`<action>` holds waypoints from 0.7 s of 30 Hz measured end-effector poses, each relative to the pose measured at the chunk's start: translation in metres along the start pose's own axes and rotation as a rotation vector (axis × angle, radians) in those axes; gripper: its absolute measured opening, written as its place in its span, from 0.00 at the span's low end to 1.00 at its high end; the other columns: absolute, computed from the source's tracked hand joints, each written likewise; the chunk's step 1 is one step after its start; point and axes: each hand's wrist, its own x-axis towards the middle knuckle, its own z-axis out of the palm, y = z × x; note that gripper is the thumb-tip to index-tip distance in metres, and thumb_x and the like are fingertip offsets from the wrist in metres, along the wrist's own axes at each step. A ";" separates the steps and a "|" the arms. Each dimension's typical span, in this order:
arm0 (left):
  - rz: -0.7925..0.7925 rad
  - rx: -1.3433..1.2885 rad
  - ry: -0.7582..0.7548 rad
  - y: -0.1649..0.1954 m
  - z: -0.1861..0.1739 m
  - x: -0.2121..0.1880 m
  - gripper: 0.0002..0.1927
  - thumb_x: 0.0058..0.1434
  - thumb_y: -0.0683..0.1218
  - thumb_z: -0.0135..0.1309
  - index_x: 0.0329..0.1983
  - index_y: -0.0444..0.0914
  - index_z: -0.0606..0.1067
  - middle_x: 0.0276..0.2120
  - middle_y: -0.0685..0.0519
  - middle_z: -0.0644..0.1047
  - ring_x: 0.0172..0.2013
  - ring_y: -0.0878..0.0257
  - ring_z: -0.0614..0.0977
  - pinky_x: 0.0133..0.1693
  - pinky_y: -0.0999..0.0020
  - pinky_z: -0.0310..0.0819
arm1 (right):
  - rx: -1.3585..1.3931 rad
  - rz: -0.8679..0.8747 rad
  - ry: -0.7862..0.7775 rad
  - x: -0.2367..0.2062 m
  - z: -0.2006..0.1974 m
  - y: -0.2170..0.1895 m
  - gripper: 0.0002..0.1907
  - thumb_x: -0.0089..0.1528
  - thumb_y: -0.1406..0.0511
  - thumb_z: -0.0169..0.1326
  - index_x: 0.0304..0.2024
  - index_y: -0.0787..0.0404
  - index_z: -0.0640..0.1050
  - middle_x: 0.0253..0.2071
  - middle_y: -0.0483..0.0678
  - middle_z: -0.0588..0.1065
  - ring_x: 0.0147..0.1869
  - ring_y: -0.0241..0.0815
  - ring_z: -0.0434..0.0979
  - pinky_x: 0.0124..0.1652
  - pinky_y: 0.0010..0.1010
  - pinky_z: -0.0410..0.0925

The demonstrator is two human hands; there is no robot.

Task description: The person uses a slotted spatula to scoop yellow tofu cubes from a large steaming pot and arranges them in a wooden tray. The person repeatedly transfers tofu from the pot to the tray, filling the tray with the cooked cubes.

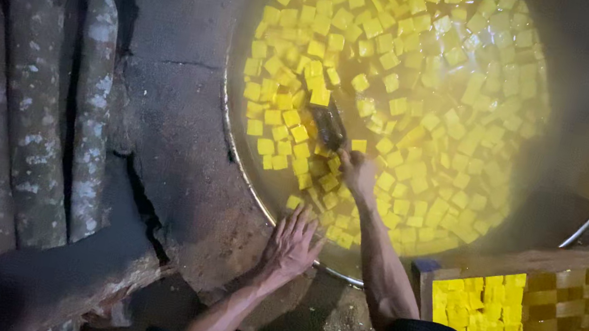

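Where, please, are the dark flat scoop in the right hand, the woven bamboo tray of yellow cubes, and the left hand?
dark flat scoop (329,124), head view, on its blade above the liquid.
woven bamboo tray (583,318), head view, on a bare woven part.
left hand (290,249), head view, on the back of the hand.

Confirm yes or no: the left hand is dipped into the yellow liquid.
No; the left hand rests flat on the large round metal pan's rim, outside the liquid.
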 end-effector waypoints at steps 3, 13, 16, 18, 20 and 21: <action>-0.028 -0.008 -0.034 -0.006 0.004 0.002 0.29 0.69 0.59 0.47 0.61 0.32 0.72 0.69 0.37 0.62 0.71 0.43 0.58 0.64 0.42 0.55 | 0.159 -0.215 0.089 -0.012 0.010 -0.004 0.23 0.65 0.50 0.53 0.46 0.63 0.82 0.26 0.47 0.79 0.30 0.35 0.79 0.33 0.31 0.70; 0.038 0.032 0.044 -0.012 0.006 -0.004 0.27 0.68 0.58 0.50 0.58 0.32 0.74 0.67 0.35 0.63 0.69 0.42 0.62 0.62 0.43 0.59 | 0.020 0.053 0.278 -0.084 -0.004 0.073 0.30 0.63 0.43 0.54 0.35 0.64 0.83 0.26 0.52 0.79 0.31 0.45 0.79 0.34 0.40 0.69; -0.003 0.019 0.026 -0.006 0.003 -0.003 0.28 0.67 0.59 0.51 0.58 0.33 0.74 0.67 0.35 0.63 0.69 0.42 0.62 0.62 0.43 0.60 | -0.152 0.170 0.251 -0.058 -0.012 0.061 0.31 0.62 0.40 0.49 0.37 0.60 0.82 0.28 0.53 0.81 0.35 0.52 0.82 0.40 0.45 0.70; -0.031 0.007 0.009 -0.002 0.004 0.003 0.27 0.66 0.59 0.51 0.57 0.33 0.75 0.67 0.36 0.63 0.69 0.43 0.62 0.61 0.43 0.61 | -0.179 0.197 0.235 -0.044 -0.019 0.053 0.32 0.63 0.40 0.48 0.38 0.60 0.81 0.29 0.55 0.81 0.37 0.55 0.82 0.41 0.47 0.70; -0.030 0.020 -0.006 -0.001 0.005 0.007 0.27 0.65 0.59 0.51 0.57 0.33 0.75 0.68 0.37 0.63 0.69 0.44 0.62 0.60 0.43 0.61 | -0.170 0.143 0.265 -0.033 -0.020 0.047 0.31 0.63 0.41 0.48 0.39 0.60 0.82 0.32 0.56 0.80 0.39 0.58 0.81 0.40 0.49 0.69; -0.028 0.011 -0.005 -0.001 0.006 0.009 0.27 0.65 0.59 0.51 0.57 0.33 0.74 0.68 0.37 0.63 0.69 0.43 0.62 0.60 0.43 0.61 | -0.201 0.125 0.281 -0.028 -0.021 0.045 0.30 0.64 0.42 0.49 0.39 0.60 0.82 0.33 0.57 0.80 0.40 0.59 0.81 0.41 0.50 0.69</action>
